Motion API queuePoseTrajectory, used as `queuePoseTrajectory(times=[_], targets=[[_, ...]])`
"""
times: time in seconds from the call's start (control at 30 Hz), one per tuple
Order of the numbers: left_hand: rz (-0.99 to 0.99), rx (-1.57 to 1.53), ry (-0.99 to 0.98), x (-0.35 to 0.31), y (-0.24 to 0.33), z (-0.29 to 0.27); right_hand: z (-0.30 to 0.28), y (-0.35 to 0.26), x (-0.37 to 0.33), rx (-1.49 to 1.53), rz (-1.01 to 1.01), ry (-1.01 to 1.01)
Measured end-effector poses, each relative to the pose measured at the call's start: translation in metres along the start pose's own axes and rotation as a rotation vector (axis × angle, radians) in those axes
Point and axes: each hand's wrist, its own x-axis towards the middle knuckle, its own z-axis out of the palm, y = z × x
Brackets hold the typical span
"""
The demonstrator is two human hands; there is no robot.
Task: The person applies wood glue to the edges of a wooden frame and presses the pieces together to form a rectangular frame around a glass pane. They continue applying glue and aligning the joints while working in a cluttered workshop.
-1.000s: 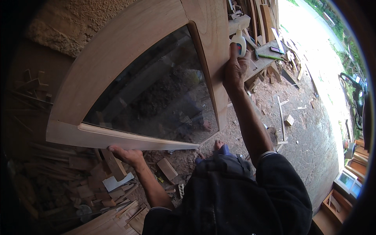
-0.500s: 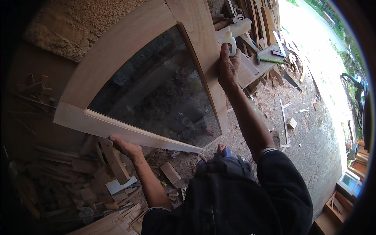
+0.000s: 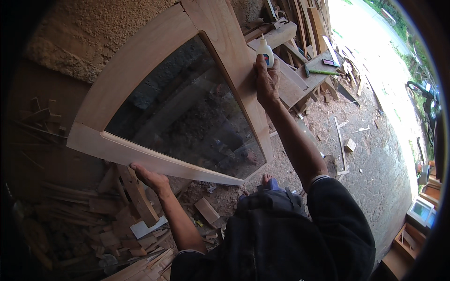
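Observation:
A large wooden window frame (image 3: pixel 117 84) with a curved top edge surrounds a dark, reflecting glass pane (image 3: pixel 187 112). It is held tilted in front of me. My left hand (image 3: pixel 151 180) grips its lower edge, the thumb on the face and the fingers mostly hidden beneath. Up at the frame's right side, my right hand (image 3: pixel 268 85) is closed around a small white glue bottle (image 3: pixel 265 50), whose nozzle points up. That hand sits against the right-hand wooden member, and its fingertips are partly out of sight.
Beyond my right hand, a low bench (image 3: pixel 323 63) bears a hammer with a green handle (image 3: pixel 323 72) and boards; a handsaw (image 3: pixel 348 95) is beside it. Offcuts (image 3: pixel 207 210) and shavings litter the floor. A rough wall (image 3: pixel 70 44) rises behind the frame.
The upper part of the frame has shifted slightly left and down, along with my right hand and the glue bottle. My left hand keeps its hold on the lower edge.

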Motion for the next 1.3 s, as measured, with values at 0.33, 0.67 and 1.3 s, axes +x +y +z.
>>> queuePoseTrajectory(times=[0.33,0.67,1.3], targets=[[0.034,-0.017,-0.037,0.005,-0.005,-0.003,0.001,0.006,0.003,0.078,0.008,-0.001],[-0.006,0.000,-0.131,0.006,-0.012,-0.021,-0.053,0.008,-0.026,0.245,0.047,-0.029],[0.025,0.097,-0.174,0.010,-0.020,-0.004,-0.127,0.008,-0.153,0.259,0.100,-0.084]])
